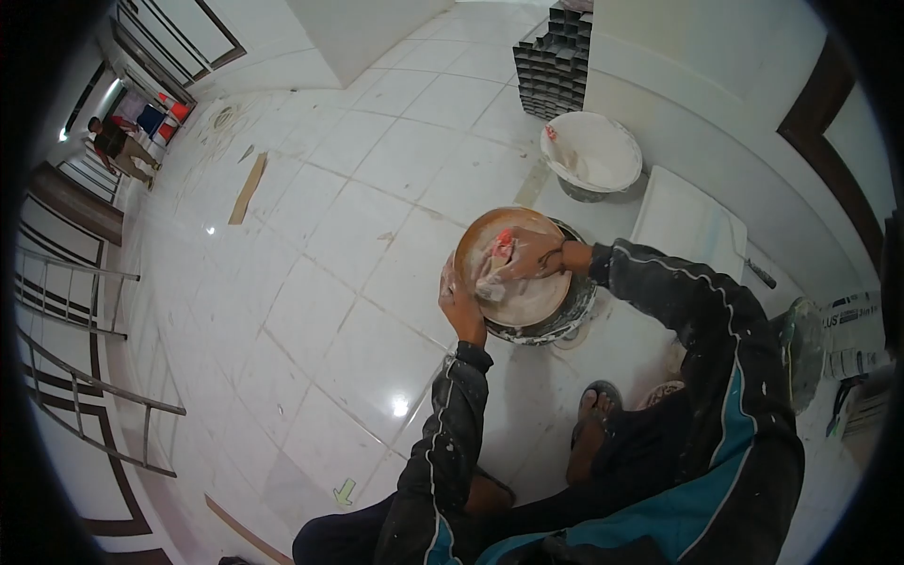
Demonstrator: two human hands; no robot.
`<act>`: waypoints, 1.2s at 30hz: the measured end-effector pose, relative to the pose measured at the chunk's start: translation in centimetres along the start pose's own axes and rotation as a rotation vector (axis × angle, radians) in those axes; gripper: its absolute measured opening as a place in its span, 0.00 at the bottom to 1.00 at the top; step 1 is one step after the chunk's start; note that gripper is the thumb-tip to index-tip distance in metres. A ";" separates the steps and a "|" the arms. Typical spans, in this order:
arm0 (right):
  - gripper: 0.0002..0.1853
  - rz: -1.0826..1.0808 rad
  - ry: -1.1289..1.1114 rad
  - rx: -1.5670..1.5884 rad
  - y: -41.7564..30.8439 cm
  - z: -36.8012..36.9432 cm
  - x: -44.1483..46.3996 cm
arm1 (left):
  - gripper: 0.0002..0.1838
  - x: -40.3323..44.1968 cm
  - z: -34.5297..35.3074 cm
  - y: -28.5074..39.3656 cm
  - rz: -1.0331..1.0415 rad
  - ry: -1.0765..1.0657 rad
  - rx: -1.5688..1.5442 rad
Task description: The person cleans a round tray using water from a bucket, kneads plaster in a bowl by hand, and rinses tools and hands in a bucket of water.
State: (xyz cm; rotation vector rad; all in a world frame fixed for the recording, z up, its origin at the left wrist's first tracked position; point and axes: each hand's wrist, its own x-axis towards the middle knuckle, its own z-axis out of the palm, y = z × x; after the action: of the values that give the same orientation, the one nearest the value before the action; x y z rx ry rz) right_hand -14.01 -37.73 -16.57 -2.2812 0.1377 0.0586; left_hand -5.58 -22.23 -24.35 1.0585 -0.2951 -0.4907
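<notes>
Brown bowl (485,224): rim clamped in L grip (458,298) | red-white wad (501,249) clamped in R grip (529,258), inside bowl | best held level over blk bucket (585,299) below grips

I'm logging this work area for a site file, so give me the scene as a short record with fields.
Left hand: at the left rim of the brown bowl
Right hand: inside the bowl, holding a red-and-white item, kind unclear
Under the bowl: dark container
Beyond the bowl: white tub, near a wall
Right of the tub: pale flat panel on the floor
Floor: pale tiles, with a brown strip lying on them
Background: another person, standing far off at upper left
</notes>
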 end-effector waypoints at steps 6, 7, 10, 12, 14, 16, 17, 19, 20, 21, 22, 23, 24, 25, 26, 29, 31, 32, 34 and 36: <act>0.19 0.081 0.042 0.396 0.1 1.8 1.0 | 0.24 0.1 -0.4 -0.2 0.102 -0.034 0.118; 0.16 -0.111 0.177 0.233 0.1 1.7 1.0 | 0.24 0.3 -0.6 -0.5 0.122 -0.018 0.187; 0.15 -0.309 0.335 0.091 0.4 0.1 0.8 | 0.24 -0.1 -0.1 0.0 0.081 0.022 0.233; 0.16 -0.325 0.373 0.114 0.7 -0.3 0.7 | 0.24 0.0 0.1 0.0 0.062 0.036 0.201; 0.18 -0.494 0.535 -0.306 2.1 0.5 0.9 | 0.24 0.1 0.0 -0.1 0.046 0.048 0.176; 0.18 -0.486 0.449 -0.269 2.7 1.9 0.5 | 0.24 0.1 0.0 -0.1 0.046 0.041 0.239; 0.18 -0.478 0.354 -0.234 3.1 2.7 0.2 | 0.24 0.2 -0.1 -0.2 0.044 0.041 0.239; 0.18 -0.459 0.275 -0.181 2.0 3.2 -0.4 | 0.24 0.2 -0.3 -0.5 0.061 -0.001 0.276; 0.18 -0.441 0.199 -0.127 1.6 3.4 -0.5 | 0.24 0.1 -0.5 -0.6 0.057 0.002 0.277; 0.18 -0.467 0.219 -0.085 1.5 3.8 -0.3 | 0.23 0.1 -0.7 -0.4 0.044 0.007 0.256; 0.18 -0.467 0.220 -0.085 1.6 3.9 -0.3 | 0.23 0.1 -0.7 -0.3 0.033 0.011 0.232; 0.18 -0.506 0.175 -0.018 1.6 3.9 -0.3 | 0.23 0.1 -0.7 -0.1 0.033 0.010 0.233; 0.18 -0.544 0.131 0.048 1.3 3.6 -0.5 | 0.22 0.2 -0.8 -0.3 0.018 0.021 0.168; 0.18 -0.541 0.133 0.047 1.0 3.2 -0.6 | 0.22 0.3 -0.9 -0.6 0.001 0.031 0.101; 0.18 -0.473 0.007 -0.011 0.8 2.5 -0.6 | 0.22 0.4 -1.0 -0.8 0.000 0.029 0.100; 0.17 -0.277 -0.297 0.076 0.2 0.0 -0.3 | 0.21 0.6 -1.2 -1.3 0.058 0.032 0.145; 0.17 -0.148 -0.467 0.221 0.5 -0.5 -0.2 | 0.21 0.7 -1.2 -1.5 0.018 0.044 0.100; 0.17 -0.111 -0.371 0.289 1.0 -0.2 -0.1 | 0.21 0.8 -1.2 -1.5 0.019 0.040 0.102; 0.17 -0.073 -0.274 0.359 2.3 0.7 0.2 | 0.21 0.7 -1.2 -1.6 -0.001 0.055 0.074; 0.17 -0.200 0.013 0.367 3.7 2.1 1.1 | 0.21 0.5 -1.1 -1.4 -0.006 0.048 0.067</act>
State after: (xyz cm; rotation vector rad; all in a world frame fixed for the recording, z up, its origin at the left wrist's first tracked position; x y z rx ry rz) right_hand -13.38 -38.62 -20.82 -1.9184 -0.0690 -0.0801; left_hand -5.00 -22.18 -26.10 1.1355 -0.2676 -0.4632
